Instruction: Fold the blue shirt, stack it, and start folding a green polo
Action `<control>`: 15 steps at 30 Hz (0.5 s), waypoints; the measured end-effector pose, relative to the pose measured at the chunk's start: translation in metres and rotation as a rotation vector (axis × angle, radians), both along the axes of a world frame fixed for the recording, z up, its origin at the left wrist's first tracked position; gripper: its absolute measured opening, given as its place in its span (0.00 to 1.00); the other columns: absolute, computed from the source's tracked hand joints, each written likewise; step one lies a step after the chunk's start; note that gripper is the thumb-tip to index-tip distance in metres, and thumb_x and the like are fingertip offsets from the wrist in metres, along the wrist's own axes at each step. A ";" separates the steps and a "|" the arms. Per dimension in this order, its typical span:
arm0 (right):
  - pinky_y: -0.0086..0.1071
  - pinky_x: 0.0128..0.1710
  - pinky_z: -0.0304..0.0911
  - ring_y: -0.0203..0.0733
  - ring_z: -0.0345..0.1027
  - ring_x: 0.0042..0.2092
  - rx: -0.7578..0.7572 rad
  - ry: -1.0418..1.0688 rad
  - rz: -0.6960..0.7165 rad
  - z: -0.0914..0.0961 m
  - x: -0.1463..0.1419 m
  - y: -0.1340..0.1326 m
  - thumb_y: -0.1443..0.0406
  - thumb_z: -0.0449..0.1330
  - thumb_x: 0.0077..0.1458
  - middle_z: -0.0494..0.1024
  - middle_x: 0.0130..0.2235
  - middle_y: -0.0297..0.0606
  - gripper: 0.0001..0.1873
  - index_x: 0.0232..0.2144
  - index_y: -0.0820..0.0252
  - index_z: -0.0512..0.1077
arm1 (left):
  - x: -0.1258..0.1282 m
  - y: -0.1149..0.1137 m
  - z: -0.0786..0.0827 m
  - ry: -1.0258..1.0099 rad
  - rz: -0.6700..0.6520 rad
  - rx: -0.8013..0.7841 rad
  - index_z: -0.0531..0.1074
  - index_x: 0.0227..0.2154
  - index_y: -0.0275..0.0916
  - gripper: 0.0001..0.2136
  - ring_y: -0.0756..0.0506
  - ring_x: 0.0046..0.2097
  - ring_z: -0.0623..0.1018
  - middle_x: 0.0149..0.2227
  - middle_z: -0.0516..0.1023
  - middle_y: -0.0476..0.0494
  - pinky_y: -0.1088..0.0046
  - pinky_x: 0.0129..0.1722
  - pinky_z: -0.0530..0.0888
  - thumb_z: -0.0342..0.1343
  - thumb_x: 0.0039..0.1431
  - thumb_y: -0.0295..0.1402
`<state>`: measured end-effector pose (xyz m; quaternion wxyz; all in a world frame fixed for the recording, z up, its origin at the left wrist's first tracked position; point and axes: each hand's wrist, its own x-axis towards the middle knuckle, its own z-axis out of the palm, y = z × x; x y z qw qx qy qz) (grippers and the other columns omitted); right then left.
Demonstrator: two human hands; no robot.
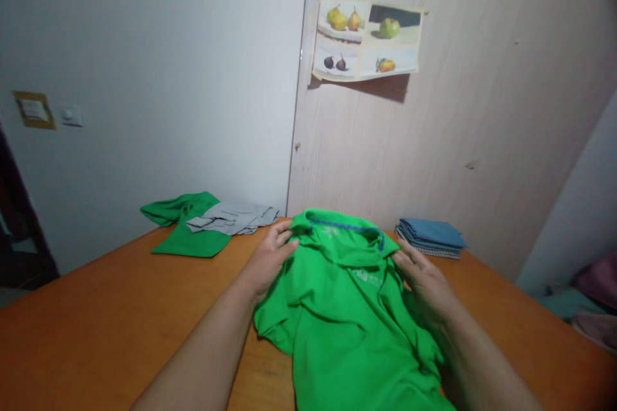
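A bright green T-shirt [347, 334] lies in front of me on the orange table, its collar end toward the wall. Blue tape runs along the inside of the neckline, and small pale print shows on the chest. At the shirt's left shoulder, my left hand [274, 260] pinches the cloth between thumb and fingers. My right hand [427, 279] grips the opposite shoulder, its thumb mostly hidden. The fabric between them is loosely wrinkled, and the lower hem runs out of view at the bottom.
Toward the back left of the table [120, 308] lie a green cloth [193, 241] and a grey garment [236, 217] on top of it. A folded stack of blue cloth [431, 234] stands at the back right. A fruit poster [369, 38] hangs on the wall panel behind.
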<state>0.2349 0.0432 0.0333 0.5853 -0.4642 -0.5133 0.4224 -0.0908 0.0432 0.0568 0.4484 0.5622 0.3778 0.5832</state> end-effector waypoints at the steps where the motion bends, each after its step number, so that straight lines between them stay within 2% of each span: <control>1: 0.38 0.54 0.67 0.46 0.67 0.59 0.039 0.003 -0.033 -0.002 -0.002 0.003 0.48 0.65 0.52 0.69 0.63 0.42 0.35 0.60 0.46 0.65 | 0.003 0.003 -0.003 -0.010 0.056 0.040 0.62 0.58 0.43 0.28 0.41 0.60 0.71 0.63 0.68 0.37 0.65 0.55 0.70 0.62 0.56 0.42; 3: 0.42 0.62 0.58 0.47 0.55 0.67 0.073 -0.058 -0.073 -0.005 -0.005 0.006 0.47 0.65 0.53 0.57 0.69 0.40 0.41 0.65 0.44 0.59 | 0.007 0.009 -0.010 0.078 0.169 0.080 0.56 0.64 0.44 0.35 0.39 0.67 0.62 0.69 0.57 0.37 0.62 0.62 0.62 0.62 0.56 0.43; 4: 0.44 0.64 0.55 0.48 0.53 0.68 0.076 -0.105 -0.079 -0.006 -0.007 0.006 0.47 0.64 0.53 0.56 0.70 0.41 0.41 0.65 0.45 0.59 | 0.009 0.011 -0.014 0.154 0.215 0.091 0.56 0.65 0.43 0.35 0.38 0.67 0.61 0.69 0.57 0.37 0.61 0.64 0.60 0.62 0.56 0.43; 6: 0.48 0.65 0.53 0.51 0.57 0.66 0.084 -0.222 -0.059 -0.008 -0.012 0.005 0.46 0.64 0.53 0.62 0.67 0.45 0.39 0.63 0.49 0.64 | 0.013 0.013 -0.022 0.332 0.243 0.116 0.64 0.60 0.40 0.28 0.38 0.64 0.66 0.65 0.66 0.36 0.61 0.63 0.61 0.59 0.58 0.42; 8: 0.50 0.63 0.55 0.54 0.64 0.62 0.117 -0.364 -0.024 -0.009 -0.018 0.002 0.46 0.63 0.53 0.72 0.60 0.47 0.33 0.57 0.54 0.71 | 0.018 0.012 -0.029 0.525 0.200 0.141 0.73 0.50 0.39 0.17 0.40 0.55 0.75 0.53 0.77 0.39 0.64 0.56 0.68 0.54 0.61 0.39; 11: 0.49 0.58 0.62 0.54 0.72 0.54 0.180 -0.598 0.050 -0.010 -0.026 -0.003 0.47 0.59 0.57 0.80 0.51 0.45 0.24 0.47 0.55 0.78 | 0.025 0.007 -0.037 0.833 0.118 0.154 0.76 0.37 0.41 0.11 0.42 0.42 0.79 0.38 0.81 0.44 0.67 0.42 0.73 0.50 0.62 0.38; 13: 0.47 0.54 0.65 0.53 0.74 0.50 0.164 -0.736 0.152 -0.015 -0.030 -0.006 0.49 0.56 0.59 0.82 0.47 0.42 0.22 0.44 0.54 0.79 | 0.028 0.003 -0.043 1.019 0.090 0.159 0.77 0.37 0.42 0.11 0.41 0.41 0.79 0.38 0.81 0.44 0.66 0.40 0.73 0.52 0.61 0.39; 15: 0.46 0.54 0.66 0.52 0.74 0.50 0.122 -0.861 0.233 -0.023 -0.031 -0.006 0.51 0.56 0.58 0.81 0.48 0.42 0.22 0.46 0.55 0.79 | 0.029 0.000 -0.048 1.152 0.069 0.170 0.77 0.40 0.42 0.13 0.39 0.45 0.78 0.42 0.81 0.42 0.64 0.44 0.72 0.54 0.60 0.42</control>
